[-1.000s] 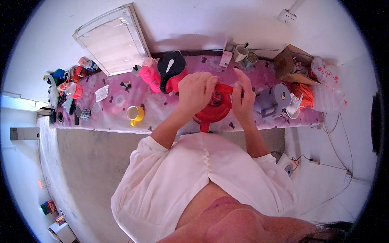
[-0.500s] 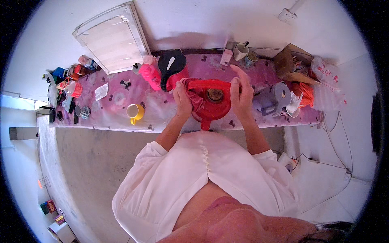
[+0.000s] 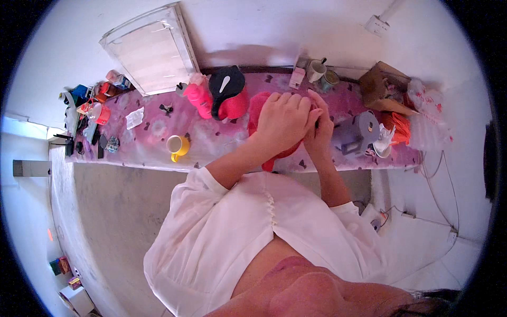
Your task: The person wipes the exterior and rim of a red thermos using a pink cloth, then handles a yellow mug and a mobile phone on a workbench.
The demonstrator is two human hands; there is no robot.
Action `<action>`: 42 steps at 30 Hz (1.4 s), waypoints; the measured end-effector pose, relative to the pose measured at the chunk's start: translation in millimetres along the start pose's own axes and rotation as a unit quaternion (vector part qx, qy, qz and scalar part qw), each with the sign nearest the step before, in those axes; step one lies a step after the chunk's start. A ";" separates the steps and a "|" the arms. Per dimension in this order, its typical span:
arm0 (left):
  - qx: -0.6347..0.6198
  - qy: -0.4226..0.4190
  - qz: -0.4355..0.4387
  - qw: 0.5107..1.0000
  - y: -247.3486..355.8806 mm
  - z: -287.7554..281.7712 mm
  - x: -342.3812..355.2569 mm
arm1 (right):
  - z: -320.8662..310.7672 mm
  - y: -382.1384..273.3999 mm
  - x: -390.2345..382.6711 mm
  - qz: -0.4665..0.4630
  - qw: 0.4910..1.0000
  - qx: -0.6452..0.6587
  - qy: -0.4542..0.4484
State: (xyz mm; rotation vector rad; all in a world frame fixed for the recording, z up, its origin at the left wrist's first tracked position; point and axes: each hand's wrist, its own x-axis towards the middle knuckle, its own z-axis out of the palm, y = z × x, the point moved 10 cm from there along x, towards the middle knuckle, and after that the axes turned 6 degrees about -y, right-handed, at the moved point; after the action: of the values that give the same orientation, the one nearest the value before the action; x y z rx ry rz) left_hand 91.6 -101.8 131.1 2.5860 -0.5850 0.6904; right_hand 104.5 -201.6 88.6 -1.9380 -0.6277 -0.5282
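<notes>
Fingers of the bare left hand (image 3: pixel 282 119) meet the bare right hand (image 3: pixel 319 132) beside soft red cloth (image 3: pixel 256 112); whether either grasps is hidden. Below, a rounded red vessel (image 3: pixel 288 152) sits near the front edge of the pink-flowered tabletop (image 3: pixel 219 143). Wiping seems in hand; the next move likely calls for steadying it.

My left hand (image 3: pixel 285 120) hides the top of the red vessel (image 3: pixel 288 152) and part of the red cloth (image 3: pixel 257 107); its palm is turned from view, so I cannot tell what lies under it; the inner side of my right hand (image 3: pixel 320 133) is mostly hidden too; the contents of the cardboard box (image 3: pixel 373 91) are too small to sort out; a black object (image 3: pixel 489 158) is cut off by the dark round rim.
</notes>
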 end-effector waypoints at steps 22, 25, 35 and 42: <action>-0.438 0.262 -0.330 0.794 -159.3 57.5 -126.2 | 5.3 2.4 3.2 0.065 0.993 0.041 -0.087; -0.529 0.261 -0.357 0.724 -188.7 71.0 -124.8 | 6.8 10.3 6.6 0.075 0.990 0.041 -0.111; -0.818 0.192 -0.284 0.462 -192.6 20.2 -53.8 | 13.7 23.5 -2.8 0.126 0.949 0.252 -0.143; -0.831 0.090 -0.327 0.441 -124.3 22.2 -33.5 | 21.2 25.8 -31.9 0.202 0.902 0.294 -0.244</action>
State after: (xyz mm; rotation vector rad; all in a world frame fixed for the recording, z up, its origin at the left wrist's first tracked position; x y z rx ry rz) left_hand 133.8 0.9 62.3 0.5849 0.0456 -0.0958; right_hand 98.1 -198.4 43.0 -1.5400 -0.5799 0.3943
